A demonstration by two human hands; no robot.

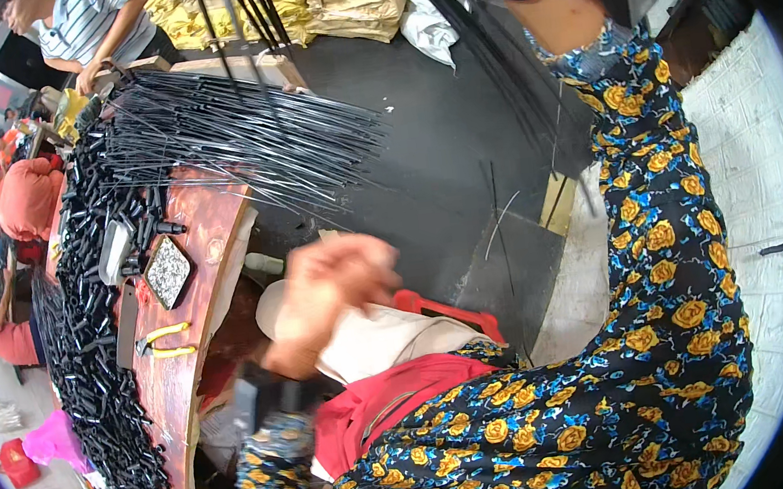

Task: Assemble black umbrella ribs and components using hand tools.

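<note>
My left hand is smeared by motion in front of the table edge, over my lap. Its fingers look bent, but I cannot make out anything in them. A dark device is strapped at its wrist. My right arm reaches up to the top edge; only the bare wrist with a black strap shows, and the hand lies beyond the picture. Blurred long black rods slant down beside that wrist. Nearest my left hand on the table are yellow-handled pliers and a diamond-shaped tray of small shiny bits.
Black tubular pieces heap along the reddish wooden table. A bundle of thin black rods overhangs its far end. A clear plastic container stands nearby. Yellow sacks lie behind. Several people sit left; one person works opposite.
</note>
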